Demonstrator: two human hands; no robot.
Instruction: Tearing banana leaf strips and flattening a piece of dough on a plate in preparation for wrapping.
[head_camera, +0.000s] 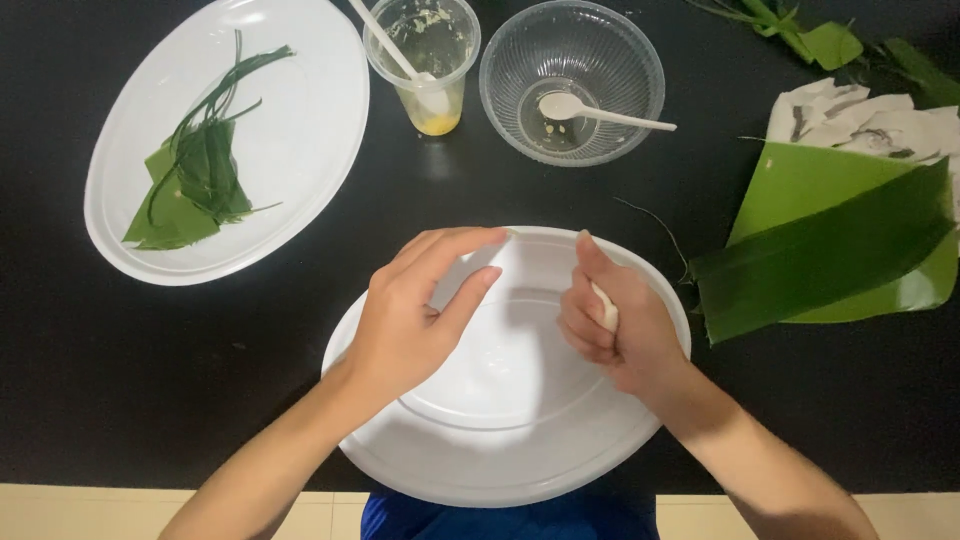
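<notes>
I judge it about midway: my right hand (612, 325) is clenched on a small white lump (605, 305), my left hand (415, 315) spread empty just beside it over the bare plate (500, 440), leaves (830, 245) unused well right.

Free room: bare black tabletop (60, 350) left of the left hand (410, 320); bare tabletop right of the right hand (610, 325), below the leaves; a dark strip ahead of both hands, between the near plate (500, 450) and the vessels.

Obstacles: ahead of the hands, a plastic cup (425, 65) with spoon and a clear bowl (572, 80) with spoon, close together. Ahead-left, an oval plate (300, 120) with leaf strips. Right, banana leaves (830, 240) reaching almost to the near plate's rim; crumpled paper (870, 120) beyond them.
</notes>
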